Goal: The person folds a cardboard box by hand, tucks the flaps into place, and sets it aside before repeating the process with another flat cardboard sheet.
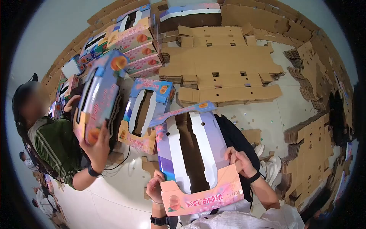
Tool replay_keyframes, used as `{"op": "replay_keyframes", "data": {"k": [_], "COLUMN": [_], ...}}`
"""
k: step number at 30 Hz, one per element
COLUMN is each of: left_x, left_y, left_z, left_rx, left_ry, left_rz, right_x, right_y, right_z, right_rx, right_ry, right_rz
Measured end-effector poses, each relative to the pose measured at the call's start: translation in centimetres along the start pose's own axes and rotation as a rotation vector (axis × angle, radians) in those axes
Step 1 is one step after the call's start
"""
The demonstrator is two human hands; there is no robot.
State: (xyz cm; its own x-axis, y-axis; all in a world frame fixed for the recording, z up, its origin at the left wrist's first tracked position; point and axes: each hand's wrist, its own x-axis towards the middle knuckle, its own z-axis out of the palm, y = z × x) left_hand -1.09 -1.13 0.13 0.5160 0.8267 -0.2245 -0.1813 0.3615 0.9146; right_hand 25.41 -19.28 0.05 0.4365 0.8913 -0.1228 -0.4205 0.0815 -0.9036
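Note:
A printed cardboard fruit box point(211, 200) with peach pictures rests in front of my body, its top partly folded over and a long gap down the middle. My left hand point(154, 187) is closed at the near left corner, fingers curled against the side wall. At the near right corner, my right hand point(242, 163) pinches the upper edge of the end panel. The far end panel point(183, 113) of the box tilts outward. Parts of the fingers on both hands are hidden by the cardboard.
On the left a co-worker point(49, 141) holds a similar box point(101, 97). Another folded box point(143, 110) stands between us. Finished-looking boxes point(139, 49) are stacked behind it. Flat brown cardboard sheets point(225, 61) lie piled ahead, with more stacks point(312, 152) at right.

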Motion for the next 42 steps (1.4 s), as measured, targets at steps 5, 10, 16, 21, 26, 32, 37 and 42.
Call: {"op": "replay_keyframes", "data": {"k": [5,10,16,21,26,32,37,42], "left_x": [-0.2,0.5,-0.1,1.1,4.1,7.0,7.2,7.3], "left_y": [0.6,0.5,-0.6,0.7,4.1,6.2,3.7,5.3], "left_z": [0.5,-1.7,-0.2,-1.1,-1.2,4.3,6.8,6.7], "left_rx": [0.050,0.819,0.141,0.059,0.621,1.329,1.317,1.438], "left_ry": [-0.069,-0.321,-0.082,-0.234,-0.519,-0.697,-0.967,-1.010], "left_rz": [-0.117,0.152,0.127,-0.018,-0.232,0.067,0.319,0.107], "right_x": [1.9,4.1,7.1,6.9,6.5,5.6,5.5,6.3], "right_y": [-1.9,-3.8,-1.1,-0.7,-0.7,-1.6,-2.2,-3.9], "right_z": [-0.6,1.8,2.9,2.7,3.1,3.0,2.7,2.0], "right_rx": [-0.794,-1.087,-0.987,-1.158,-1.074,-1.075,-1.136,-1.070], "right_ry": [-0.220,-0.465,-0.601,-0.670,-0.649,-0.657,-0.738,-0.852], "right_rz": [-0.175,-0.096,-0.363,-0.460,-0.371,-0.246,-0.214,-0.192]}}
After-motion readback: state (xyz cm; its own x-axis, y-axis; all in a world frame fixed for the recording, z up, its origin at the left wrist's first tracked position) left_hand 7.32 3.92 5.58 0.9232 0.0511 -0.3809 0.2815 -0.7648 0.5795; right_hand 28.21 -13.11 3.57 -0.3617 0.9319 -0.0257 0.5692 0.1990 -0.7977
